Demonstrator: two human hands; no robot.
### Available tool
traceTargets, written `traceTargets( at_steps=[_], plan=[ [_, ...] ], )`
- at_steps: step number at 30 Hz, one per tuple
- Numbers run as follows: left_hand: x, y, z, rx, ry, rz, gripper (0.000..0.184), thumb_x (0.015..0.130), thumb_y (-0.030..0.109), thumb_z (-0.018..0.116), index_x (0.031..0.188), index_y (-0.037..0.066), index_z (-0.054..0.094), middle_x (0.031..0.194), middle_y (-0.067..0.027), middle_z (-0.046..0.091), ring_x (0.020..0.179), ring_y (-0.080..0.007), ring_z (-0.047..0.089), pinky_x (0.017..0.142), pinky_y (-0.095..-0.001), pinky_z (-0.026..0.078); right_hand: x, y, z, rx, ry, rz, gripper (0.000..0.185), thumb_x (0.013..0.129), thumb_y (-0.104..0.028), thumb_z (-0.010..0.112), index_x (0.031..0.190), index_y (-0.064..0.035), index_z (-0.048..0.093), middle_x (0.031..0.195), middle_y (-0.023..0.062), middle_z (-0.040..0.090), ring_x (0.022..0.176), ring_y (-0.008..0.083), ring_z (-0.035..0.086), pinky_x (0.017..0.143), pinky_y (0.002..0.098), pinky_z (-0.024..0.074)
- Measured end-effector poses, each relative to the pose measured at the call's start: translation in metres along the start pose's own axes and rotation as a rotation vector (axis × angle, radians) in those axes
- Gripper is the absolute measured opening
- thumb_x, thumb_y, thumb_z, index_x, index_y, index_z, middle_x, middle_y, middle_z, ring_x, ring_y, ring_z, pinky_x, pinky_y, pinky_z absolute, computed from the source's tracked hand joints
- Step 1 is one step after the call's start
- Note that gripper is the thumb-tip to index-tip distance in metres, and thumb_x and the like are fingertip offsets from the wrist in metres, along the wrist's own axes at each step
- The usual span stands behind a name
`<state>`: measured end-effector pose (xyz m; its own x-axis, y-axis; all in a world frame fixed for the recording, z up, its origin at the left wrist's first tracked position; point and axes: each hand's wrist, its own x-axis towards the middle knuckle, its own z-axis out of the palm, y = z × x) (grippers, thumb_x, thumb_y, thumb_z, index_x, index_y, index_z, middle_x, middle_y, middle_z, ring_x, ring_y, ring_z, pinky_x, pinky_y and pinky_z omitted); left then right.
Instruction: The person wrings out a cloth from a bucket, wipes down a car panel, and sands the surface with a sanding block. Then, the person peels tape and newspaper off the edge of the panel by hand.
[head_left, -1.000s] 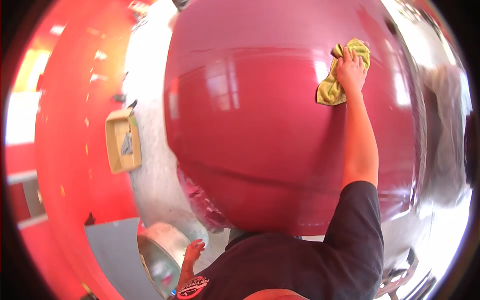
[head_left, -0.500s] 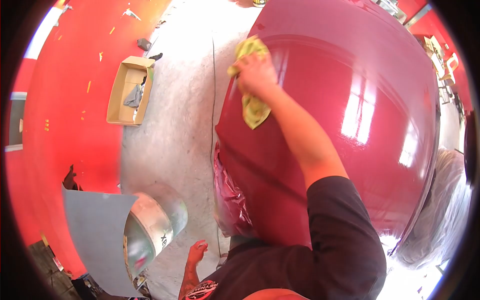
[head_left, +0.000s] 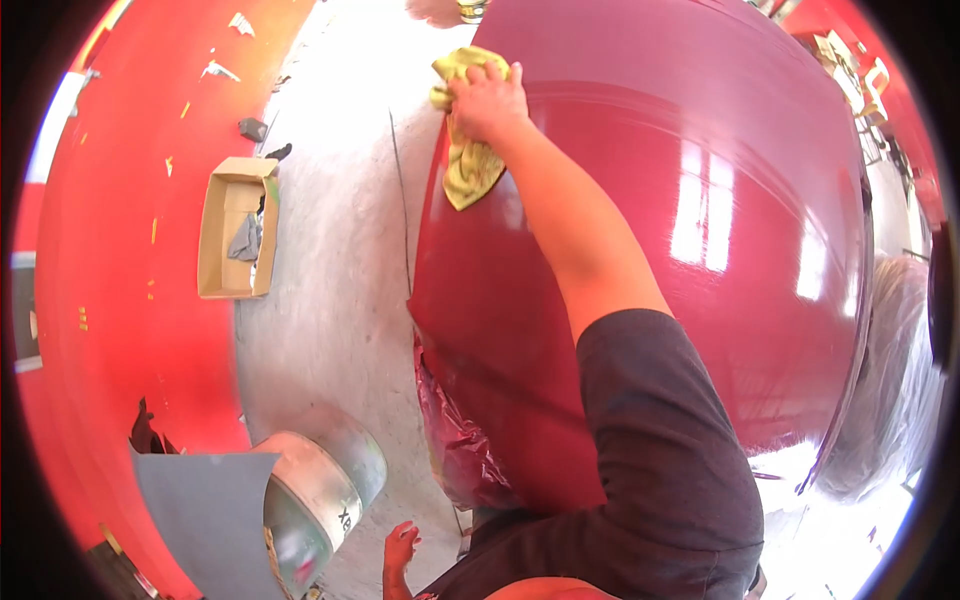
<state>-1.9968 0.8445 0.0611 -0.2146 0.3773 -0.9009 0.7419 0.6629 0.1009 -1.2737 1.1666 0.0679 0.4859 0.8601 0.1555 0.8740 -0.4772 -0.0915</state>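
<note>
My right hand (head_left: pixel 490 103) presses a yellow cloth (head_left: pixel 474 170) against a glossy dark red car hood (head_left: pixel 600 200), close to its left edge. The fingers lie over the cloth's upper part, and its lower end hangs loose below the palm. My left hand (head_left: pixel 402 545) hangs low beside my body, off the hood, its fingers loosely bent and apart with nothing visible in them. Crinkled plastic film (head_left: pixel 455 430) covers the part below the hood's near left corner.
An open cardboard box (head_left: pixel 237 230) with a grey cloth inside stands on the concrete floor by the red wall (head_left: pixel 130 300). A large drum-like container (head_left: pixel 325 490) and a grey panel (head_left: pixel 210 520) are at lower left. Clear plastic sheeting (head_left: pixel 890 390) hangs at the right.
My right hand has slid the yellow cloth up and left along the hood's edge. The camera view has shifted a little. My left hand stays low at my side.
</note>
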Motion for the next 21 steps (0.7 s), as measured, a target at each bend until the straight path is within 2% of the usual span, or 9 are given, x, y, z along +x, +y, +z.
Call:
traceTargets(
  at_steps=[1,3,5,9,12,13,16,21],
  plan=[
    [-0.006,0.005,-0.002,-0.001,0.003,0.004,0.046,0.092,0.025,0.064,0.132,0.007,0.055,0.110,-0.0116,0.069,0.094,-0.0228,0.070,0.069,-0.0333,0.052,-0.003,0.019,-0.010,0.032,-0.007,0.051,0.044,0.094,-0.036,0.047,0.137,-0.0252,0.051,0.139,0.0061,0.049,0.140,0.0277,0.034,0.114,0.0619,0.0188],
    [-0.009,0.015,-0.005,0.027,-0.003,0.022,0.046,0.092,0.025,0.064,0.133,0.006,0.055,0.110,-0.0118,0.069,0.095,-0.0234,0.070,0.071,-0.0341,0.052,-0.012,0.055,-0.024,0.055,0.016,0.121,0.045,0.094,-0.035,0.046,0.138,-0.0255,0.050,0.140,0.0066,0.049,0.140,0.0281,0.034,0.114,0.0613,0.0191],
    [-0.010,0.017,-0.009,0.111,-0.022,0.019,0.046,0.095,0.027,0.059,0.136,0.007,0.050,0.116,-0.0134,0.066,0.098,-0.0262,0.068,0.079,-0.0409,0.052,-0.030,0.100,-0.034,0.084,0.089,0.209,0.048,0.093,-0.035,0.044,0.141,-0.0261,0.048,0.143,0.0075,0.047,0.141,0.0290,0.033,0.115,0.0599,0.0198],
    [-0.013,0.032,-0.017,0.211,-0.022,0.022,0.046,0.095,0.028,0.059,0.135,0.008,0.051,0.114,-0.0126,0.067,0.099,-0.0263,0.067,0.078,-0.0402,0.053,-0.089,0.199,-0.057,0.087,0.122,0.348,0.051,0.093,-0.038,0.045,0.142,-0.0258,0.046,0.149,0.0086,0.042,0.143,0.0310,0.030,0.116,0.0575,0.0194],
    [-0.012,0.044,-0.022,0.175,-0.011,0.040,0.045,0.093,0.027,0.062,0.132,0.007,0.053,0.114,-0.0115,0.067,0.098,-0.0275,0.067,0.079,-0.0403,0.050,-0.148,0.279,-0.071,0.088,0.220,0.442,0.051,0.092,-0.036,0.045,0.142,-0.0265,0.046,0.146,0.0092,0.044,0.142,0.0313,0.032,0.116,0.0586,0.0185],
    [-0.022,0.054,-0.019,0.129,-0.006,0.100,0.034,0.096,0.026,0.060,0.114,-0.002,0.060,0.099,-0.0130,0.065,0.094,-0.0258,0.067,0.066,-0.0417,0.054,-0.168,0.304,-0.079,0.081,0.213,0.493,0.053,0.091,-0.037,0.045,0.143,-0.0269,0.046,0.149,0.0094,0.042,0.143,0.0308,0.031,0.117,0.0570,0.0187],
    [-0.031,0.064,-0.012,0.139,-0.010,0.126,0.051,0.089,0.035,0.065,0.123,-0.001,0.052,0.108,-0.0134,0.060,0.101,-0.0271,0.063,0.075,-0.0418,0.052,-0.226,0.381,-0.101,0.035,0.144,0.632,0.055,0.093,-0.043,0.043,0.146,-0.0269,0.042,0.155,0.0094,0.035,0.145,0.0294,0.028,0.118,0.0552,0.0184],
    [-0.046,0.060,-0.003,0.166,-0.116,0.153,0.085,0.078,0.050,0.074,0.139,0.003,0.039,0.123,-0.0139,0.052,0.112,-0.0291,0.056,0.089,-0.0421,0.049,-0.315,0.488,-0.119,-0.023,0.191,0.797,0.057,0.093,-0.046,0.044,0.147,-0.0283,0.041,0.154,0.0104,0.036,0.144,0.0301,0.030,0.116,0.0561,0.0213]
  ],
)
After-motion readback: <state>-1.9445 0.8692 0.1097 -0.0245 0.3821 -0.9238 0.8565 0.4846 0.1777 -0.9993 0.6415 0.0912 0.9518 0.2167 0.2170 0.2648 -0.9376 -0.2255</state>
